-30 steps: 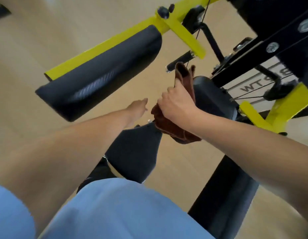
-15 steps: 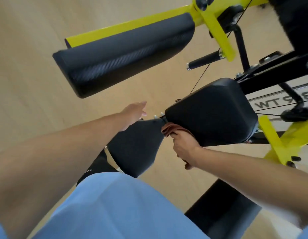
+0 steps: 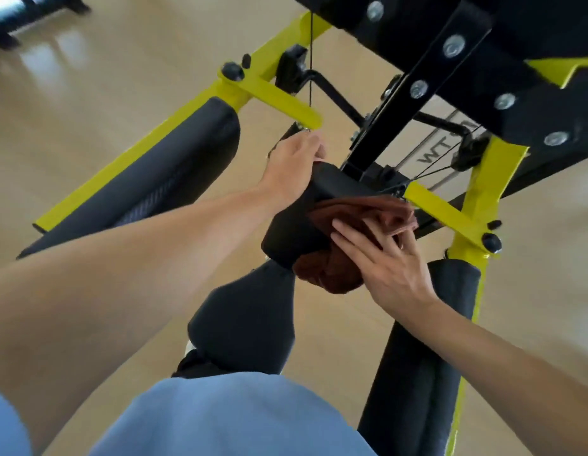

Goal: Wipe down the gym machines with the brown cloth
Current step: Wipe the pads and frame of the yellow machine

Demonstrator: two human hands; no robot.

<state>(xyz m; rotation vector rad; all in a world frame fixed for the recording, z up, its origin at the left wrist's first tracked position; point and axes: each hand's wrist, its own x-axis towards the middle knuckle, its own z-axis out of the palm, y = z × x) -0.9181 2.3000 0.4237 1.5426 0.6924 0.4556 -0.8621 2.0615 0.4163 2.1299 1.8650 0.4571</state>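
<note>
1. Head view: the right hand (image 3: 389, 258), fingers spread flat, pressed the brown cloth (image 3: 358, 225) against the black seat pad (image 3: 299, 225) of the yellow machine frame (image 3: 279, 100).
2. The left hand (image 3: 291, 169) rested on the pad's far edge, its fingers hidden, so I cannot tell its grip.

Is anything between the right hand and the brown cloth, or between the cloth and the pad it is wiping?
Nothing visible. The right hand presses straight fingers flat on the brown cloth, which lies directly against the black chest pad. The left hand rests at the pad's far edge, clear of the cloth.
</note>
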